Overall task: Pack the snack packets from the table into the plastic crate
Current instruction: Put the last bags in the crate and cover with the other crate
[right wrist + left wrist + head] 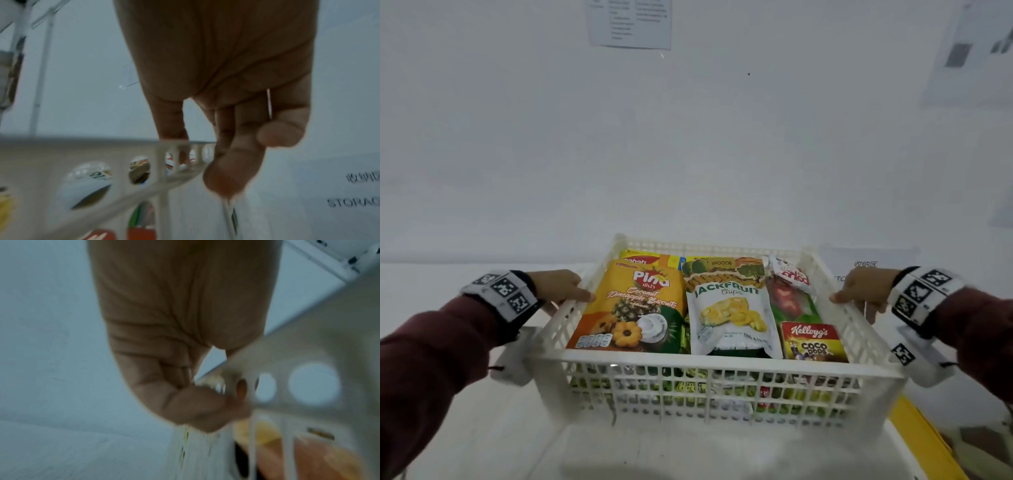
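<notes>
While my left hand (558, 286) and right hand (861, 291) grip the crate (709, 359) rims at mid-frame, packets (732, 315) lie inside; uneven lifting could tilt it and spill them.

Low in the frame, a white crate (709, 387) full of snack packets (732, 315). Left hand (561, 286) grips its left rim, right hand (866, 291) its right rim.
</notes>
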`<act>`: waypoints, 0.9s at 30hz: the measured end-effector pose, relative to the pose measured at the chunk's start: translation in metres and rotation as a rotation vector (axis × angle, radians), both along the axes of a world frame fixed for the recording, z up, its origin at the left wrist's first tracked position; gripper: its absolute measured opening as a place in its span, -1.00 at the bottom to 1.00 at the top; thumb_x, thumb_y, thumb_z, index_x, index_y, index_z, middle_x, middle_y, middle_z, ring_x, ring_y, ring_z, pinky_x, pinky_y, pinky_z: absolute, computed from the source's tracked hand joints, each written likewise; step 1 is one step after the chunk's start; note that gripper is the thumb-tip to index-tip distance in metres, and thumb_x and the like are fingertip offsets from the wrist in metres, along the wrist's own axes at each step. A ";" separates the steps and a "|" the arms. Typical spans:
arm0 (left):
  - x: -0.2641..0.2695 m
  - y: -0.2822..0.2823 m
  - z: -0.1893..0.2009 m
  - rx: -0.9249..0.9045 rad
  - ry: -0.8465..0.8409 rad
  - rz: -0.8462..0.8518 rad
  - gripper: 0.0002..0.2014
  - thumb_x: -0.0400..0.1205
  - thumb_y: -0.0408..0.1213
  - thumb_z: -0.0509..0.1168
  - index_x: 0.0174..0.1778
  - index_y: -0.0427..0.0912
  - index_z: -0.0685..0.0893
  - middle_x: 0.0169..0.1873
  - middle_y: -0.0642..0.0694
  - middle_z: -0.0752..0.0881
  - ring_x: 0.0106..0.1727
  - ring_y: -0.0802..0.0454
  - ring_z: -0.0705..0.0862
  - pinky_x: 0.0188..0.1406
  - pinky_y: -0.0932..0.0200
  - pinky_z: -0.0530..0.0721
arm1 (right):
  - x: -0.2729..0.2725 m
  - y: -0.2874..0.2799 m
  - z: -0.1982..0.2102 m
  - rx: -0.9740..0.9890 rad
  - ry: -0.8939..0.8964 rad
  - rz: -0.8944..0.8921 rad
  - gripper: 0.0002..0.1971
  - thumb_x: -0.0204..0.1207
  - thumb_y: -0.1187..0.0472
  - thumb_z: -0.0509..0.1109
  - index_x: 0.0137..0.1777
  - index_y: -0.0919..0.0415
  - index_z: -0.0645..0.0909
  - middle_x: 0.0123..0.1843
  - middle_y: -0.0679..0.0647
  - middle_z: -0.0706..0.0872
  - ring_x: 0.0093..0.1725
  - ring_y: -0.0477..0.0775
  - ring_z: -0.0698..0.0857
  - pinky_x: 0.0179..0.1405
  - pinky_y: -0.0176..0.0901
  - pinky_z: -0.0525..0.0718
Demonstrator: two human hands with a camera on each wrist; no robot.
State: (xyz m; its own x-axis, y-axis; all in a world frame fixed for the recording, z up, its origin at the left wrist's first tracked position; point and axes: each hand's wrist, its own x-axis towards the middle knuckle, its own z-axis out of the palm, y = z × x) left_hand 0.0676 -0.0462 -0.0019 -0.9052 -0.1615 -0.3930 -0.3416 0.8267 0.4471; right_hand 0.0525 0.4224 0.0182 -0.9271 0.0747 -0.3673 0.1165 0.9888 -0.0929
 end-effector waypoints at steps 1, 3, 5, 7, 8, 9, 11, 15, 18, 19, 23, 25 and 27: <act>0.001 0.000 -0.003 0.005 0.029 -0.001 -0.75 0.62 -0.20 0.31 0.02 -0.34 0.54 -0.15 -0.24 0.68 -0.29 -0.05 0.66 -0.41 0.19 0.69 | -0.002 0.002 -0.005 -0.044 0.028 0.002 -0.58 0.59 0.03 0.29 -0.44 0.29 0.57 -0.66 0.01 0.66 -0.76 -0.14 0.49 -0.67 -0.38 0.44; 0.004 0.002 -0.006 0.025 0.076 0.014 -0.85 0.61 -0.29 0.30 -0.05 -0.32 0.54 -0.24 -0.22 0.68 -0.35 -0.08 0.66 -0.46 0.18 0.67 | -0.003 0.003 -0.013 -0.063 0.118 0.008 -0.58 0.54 0.14 0.32 -0.54 0.28 0.53 -0.79 -0.02 0.55 -0.83 -0.15 0.41 -0.71 -0.41 0.41; 0.008 0.005 -0.007 0.014 0.118 0.016 -0.88 0.61 -0.34 0.28 -0.20 -0.31 0.53 -0.38 -0.16 0.64 -0.43 -0.05 0.61 -0.52 0.25 0.59 | -0.004 0.002 -0.021 -0.057 0.201 -0.003 -0.56 0.50 0.16 0.34 -0.61 0.26 0.48 -0.84 -0.03 0.47 -0.80 -0.13 0.41 -0.66 -0.40 0.43; 0.012 0.009 -0.008 0.000 0.172 0.021 -0.79 0.60 -0.36 0.28 -0.35 -0.29 0.49 -0.47 -0.12 0.57 -0.50 -0.01 0.53 -0.55 0.29 0.46 | -0.004 0.002 -0.028 -0.063 0.255 -0.011 -0.54 0.49 0.14 0.35 -0.64 0.24 0.42 -0.78 -0.03 0.47 -0.70 -0.06 0.44 -0.56 -0.32 0.45; 0.013 0.011 -0.008 0.005 0.197 0.025 -0.75 0.60 -0.36 0.27 -0.40 -0.27 0.47 -0.50 -0.12 0.54 -0.52 0.00 0.50 -0.54 0.29 0.42 | -0.004 0.002 -0.031 -0.087 0.284 -0.018 -0.53 0.48 0.14 0.37 -0.64 0.24 0.39 -0.72 0.01 0.46 -0.66 -0.03 0.43 -0.57 -0.31 0.40; 0.014 0.011 -0.009 0.013 0.218 0.028 -0.73 0.60 -0.36 0.27 -0.44 -0.26 0.45 -0.51 -0.12 0.52 -0.53 0.00 0.47 -0.52 0.28 0.39 | -0.003 0.003 -0.033 -0.119 0.323 -0.024 -0.52 0.47 0.15 0.38 -0.64 0.23 0.34 -0.67 0.04 0.42 -0.63 -0.01 0.40 -0.58 -0.30 0.34; 0.015 0.010 -0.010 0.024 0.252 0.032 -0.71 0.60 -0.36 0.27 -0.46 -0.25 0.43 -0.51 -0.12 0.51 -0.52 0.00 0.45 -0.47 0.25 0.37 | -0.002 0.002 -0.036 -0.165 0.404 -0.031 -0.50 0.46 0.17 0.40 -0.63 0.22 0.26 -0.61 0.06 0.31 -0.58 0.00 0.33 -0.56 -0.26 0.25; 0.021 0.004 -0.011 0.036 0.296 0.042 -0.78 0.60 -0.33 0.26 -0.34 -0.31 0.47 -0.45 -0.14 0.50 -0.46 0.01 0.44 -0.39 0.20 0.37 | 0.000 -0.001 -0.038 -0.200 0.495 -0.033 -0.51 0.44 0.18 0.44 -0.58 0.24 0.24 -0.53 0.11 0.27 -0.50 0.05 0.32 -0.49 -0.18 0.22; 0.032 -0.008 -0.007 0.055 0.344 0.065 -0.73 0.60 -0.36 0.26 -0.43 -0.28 0.44 -0.49 -0.12 0.49 -0.47 0.01 0.44 -0.42 0.22 0.35 | 0.000 -0.010 -0.031 -0.242 0.543 -0.022 -0.50 0.42 0.21 0.45 -0.59 0.24 0.22 -0.55 0.12 0.27 -0.50 0.07 0.31 -0.48 -0.15 0.20; 0.036 -0.014 -0.004 0.063 0.362 0.075 -0.71 0.60 -0.36 0.26 -0.45 -0.27 0.44 -0.51 -0.12 0.49 -0.48 0.01 0.44 -0.43 0.23 0.34 | 0.000 -0.015 -0.027 -0.255 0.560 -0.015 -0.48 0.41 0.23 0.46 -0.60 0.23 0.20 -0.56 0.11 0.25 -0.51 0.07 0.30 -0.49 -0.15 0.19; 0.049 -0.048 0.010 0.041 0.437 0.109 -0.66 0.57 -0.38 0.31 -0.50 -0.26 0.38 -0.52 -0.13 0.41 -0.46 -0.01 0.38 -0.43 0.18 0.28 | -0.001 -0.046 -0.011 -0.299 0.610 0.022 -0.48 0.40 0.27 0.47 -0.61 0.23 0.21 -0.57 0.12 0.25 -0.50 0.09 0.31 -0.49 -0.12 0.18; 0.059 -0.071 0.015 0.018 0.454 0.135 -0.66 0.56 -0.37 0.32 -0.50 -0.26 0.38 -0.50 -0.14 0.40 -0.44 -0.02 0.37 -0.42 0.17 0.28 | -0.003 -0.069 -0.006 -0.320 0.612 0.047 -0.48 0.40 0.27 0.48 -0.62 0.24 0.22 -0.56 0.13 0.28 -0.47 0.11 0.34 -0.48 -0.11 0.20; 0.070 -0.096 0.017 -0.001 0.458 0.162 -0.65 0.55 -0.37 0.33 -0.52 -0.25 0.37 -0.52 -0.14 0.41 -0.46 -0.01 0.38 -0.43 0.17 0.28 | -0.005 -0.096 -0.004 -0.338 0.612 0.068 -0.49 0.40 0.27 0.48 -0.62 0.25 0.24 -0.55 0.15 0.30 -0.45 0.12 0.35 -0.47 -0.11 0.21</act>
State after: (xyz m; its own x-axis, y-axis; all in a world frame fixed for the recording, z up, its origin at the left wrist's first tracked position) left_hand 0.1375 -0.1424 0.0147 -0.9483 -0.3150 0.0398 -0.2344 0.7793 0.5811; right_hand 0.0473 0.3268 0.0140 -0.9733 -0.0175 0.2289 -0.1162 0.8977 -0.4251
